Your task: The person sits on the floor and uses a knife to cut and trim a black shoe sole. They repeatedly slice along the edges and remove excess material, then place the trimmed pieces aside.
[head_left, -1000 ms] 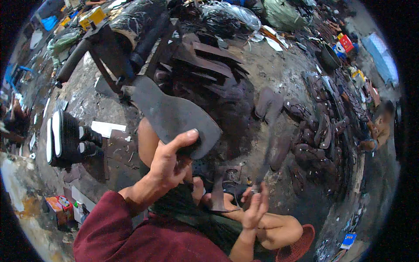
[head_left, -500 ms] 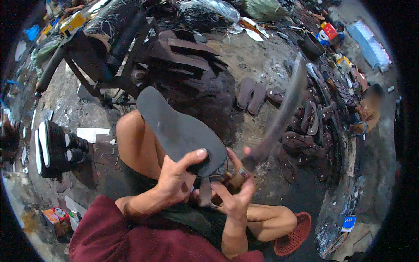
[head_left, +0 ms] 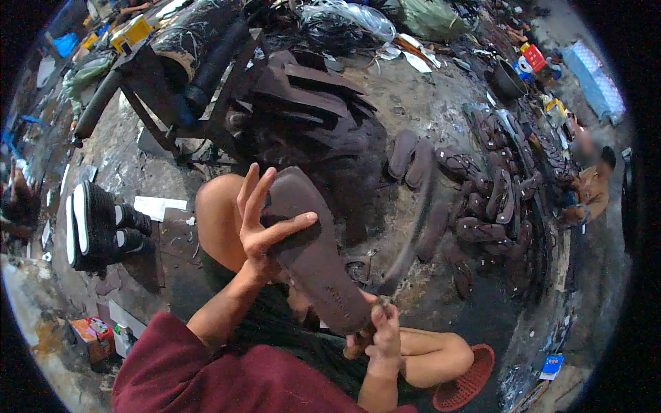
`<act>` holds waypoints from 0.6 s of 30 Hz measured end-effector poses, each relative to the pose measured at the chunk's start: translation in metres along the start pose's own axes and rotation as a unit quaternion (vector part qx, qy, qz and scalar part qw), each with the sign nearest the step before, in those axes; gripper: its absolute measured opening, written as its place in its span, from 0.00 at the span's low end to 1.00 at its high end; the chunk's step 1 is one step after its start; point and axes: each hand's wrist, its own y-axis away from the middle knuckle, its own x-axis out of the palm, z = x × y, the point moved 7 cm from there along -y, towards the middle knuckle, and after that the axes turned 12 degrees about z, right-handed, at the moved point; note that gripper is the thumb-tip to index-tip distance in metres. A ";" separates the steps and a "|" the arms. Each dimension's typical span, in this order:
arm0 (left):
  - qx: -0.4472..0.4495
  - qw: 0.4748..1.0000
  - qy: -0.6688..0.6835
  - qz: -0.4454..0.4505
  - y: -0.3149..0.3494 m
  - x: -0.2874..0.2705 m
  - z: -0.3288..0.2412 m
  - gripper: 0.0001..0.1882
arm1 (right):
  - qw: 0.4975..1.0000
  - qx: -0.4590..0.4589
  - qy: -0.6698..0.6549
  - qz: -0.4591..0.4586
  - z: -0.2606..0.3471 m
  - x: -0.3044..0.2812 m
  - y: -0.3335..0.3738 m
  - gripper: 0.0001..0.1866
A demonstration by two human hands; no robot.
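Note:
A brown shoe sole (head_left: 320,268) with embossed marks at its narrower end lies slanted above my lap. My left hand (head_left: 265,224) has it by the wider end, thumb across the top face and some fingers stretched past the edge. At the narrower end, my right hand (head_left: 384,337) is closed around the handle of a long curved knife (head_left: 406,258). Its blade, smeared by motion, points up and away from me. Some right fingers are close to the sole's edge; whether they touch it I cannot tell.
Dark sheet offcuts (head_left: 317,89) are heaped ahead, beside a black metal stand (head_left: 158,103). A pair of soles (head_left: 411,158) and many brown sandals (head_left: 492,193) lie to the right. Black-and-white footwear (head_left: 89,227) stands left. A red woven slipper (head_left: 465,378) is by my foot.
The sole has turned from its grey face to its brown marked face. My left hand has moved up to the far end. The knife has come down and nearer with my right hand.

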 end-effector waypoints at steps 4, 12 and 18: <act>0.063 0.998 -0.023 -0.008 0.002 0.003 -0.008 0.18 | 0.998 0.013 0.022 -0.055 0.013 -0.001 0.020 0.11; -0.501 0.616 0.607 0.017 0.046 0.069 0.033 0.31 | 0.984 -0.077 0.120 -0.106 0.020 -0.018 0.011 0.08; -0.392 0.802 0.433 0.129 0.044 0.090 0.025 0.33 | 0.924 -0.088 0.347 -0.133 0.004 -0.021 -0.007 0.27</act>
